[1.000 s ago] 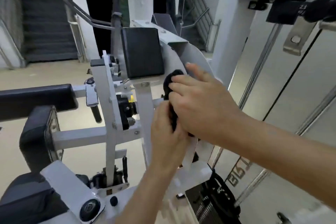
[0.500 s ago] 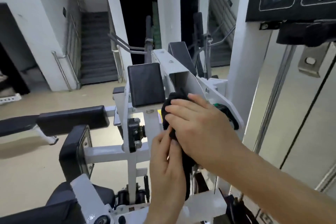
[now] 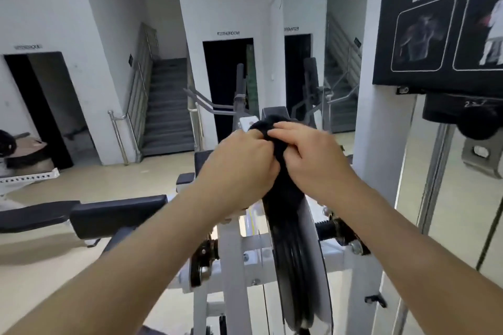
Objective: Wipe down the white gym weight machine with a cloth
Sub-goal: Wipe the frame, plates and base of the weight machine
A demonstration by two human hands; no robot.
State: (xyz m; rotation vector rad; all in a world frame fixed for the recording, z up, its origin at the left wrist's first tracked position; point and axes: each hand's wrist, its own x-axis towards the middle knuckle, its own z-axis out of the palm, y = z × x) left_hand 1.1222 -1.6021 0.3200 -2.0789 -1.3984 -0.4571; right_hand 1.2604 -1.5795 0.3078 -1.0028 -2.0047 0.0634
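Head view: looks forward and down over both forearms onto the white weight machine.
Cloth: the black cloth is bunched at the top of the machine, over its upright white disc. The lower part hangs down along the disc's rim and touches it.
Left hand: the left hand is above the machine's centre post. Its fingers are curled round the bunched top of the cloth from the left, gripping it.
Right hand: the right hand is above the machine's disc. Its fingertips pinch the cloth's top fold from the right, gripping it.
Hands together: they are close on either side of the machine's top, with the cloth between them.
Frame: the machine has white painted posts and cross tubes with bolt heads, and black hub fittings to the left and right of the disc.
Pad: a black padded bar reaches out level from the machine's left side.
Placard: a black placard sits up and to the right of the machine. It is lettered "LATERAL RA", with the rest cut off at the frame edge.
Staircase: a grey staircase with a steel handrail stands behind the machine, to its left.
Doorway: a dark doorway is directly behind the machine. The sign above it is too blurred to read.
Floor: a beige floor lies to the left of the machine.
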